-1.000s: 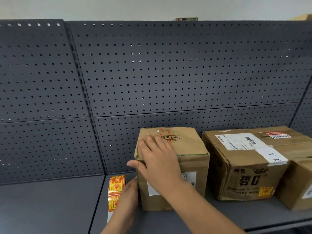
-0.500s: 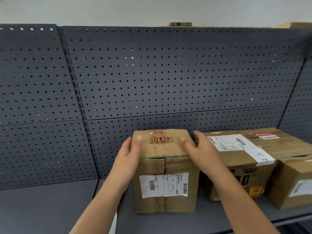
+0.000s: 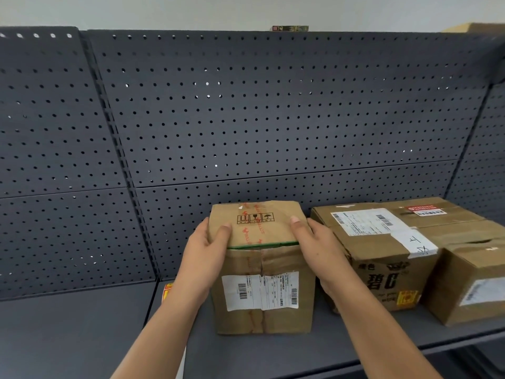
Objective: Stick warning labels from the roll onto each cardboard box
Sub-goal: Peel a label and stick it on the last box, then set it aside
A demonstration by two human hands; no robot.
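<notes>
Gripping a small box (image 3: 262,318) by its upper corners, a person stands at a dark metal shelf (image 3: 68,324). Their left hand (image 3: 207,247) wraps the box's top left edge and their right hand (image 3: 317,244) wraps the top right edge. Both thumbs lie on the lid, and each hand is closed firmly on the cardboard.

The small box sits upright at the centre of the frame. Its front shows a white shipping slip (image 3: 259,292), but no warning sticker that I can see. The roll of labels (image 3: 168,292) peeks out at lower left of centre, just behind the left forearm, and nobody is holding it.

To the right, a big box (image 3: 382,242) already carries an orange-yellow sticker (image 3: 407,298) low on its front. A third box (image 3: 470,283) at the right edge shows none on the faces in view. My reading is that one box is done, and the small box and probably the third are left.
</notes>
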